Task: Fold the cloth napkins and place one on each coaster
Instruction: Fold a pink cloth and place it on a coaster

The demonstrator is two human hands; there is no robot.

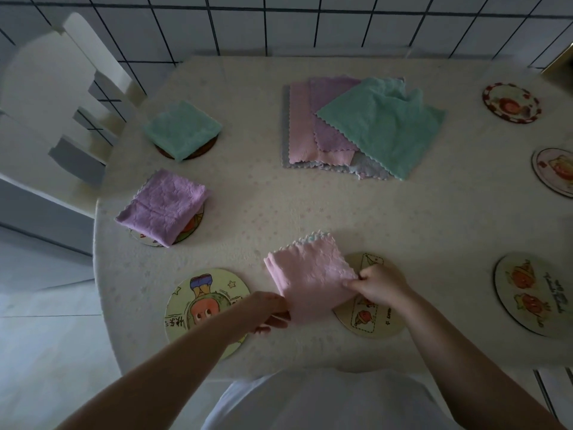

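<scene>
Two hands hold a folded pink napkin (310,279) at the near edge of the desk (310,206): the right hand (383,285) pinches its right corner, fingers curled onto the cloth, above a round coaster (369,318) printed with small fruit pictures, and the left hand (268,311) pinches its lower left edge between thumb and fingers. The napkin partly overlaps that coaster. Writing on the coasters is too small and blurred to read. To the left lies a bare coaster with a cartoon figure (201,308), partly under the left forearm. Further left, a folded purple napkin (162,206) sits on one coaster and a folded teal napkin (183,128) on another. A pile of unfolded napkins (350,125), teal on top over purple, pink and grey, lies at the far middle of the desk. Three more picture coasters (527,293) line the right side. The desk carries a pale speckled cover; a white chair (62,97) stands at the left, and a white tiled wall (279,23) with dark grout rises behind.
</scene>
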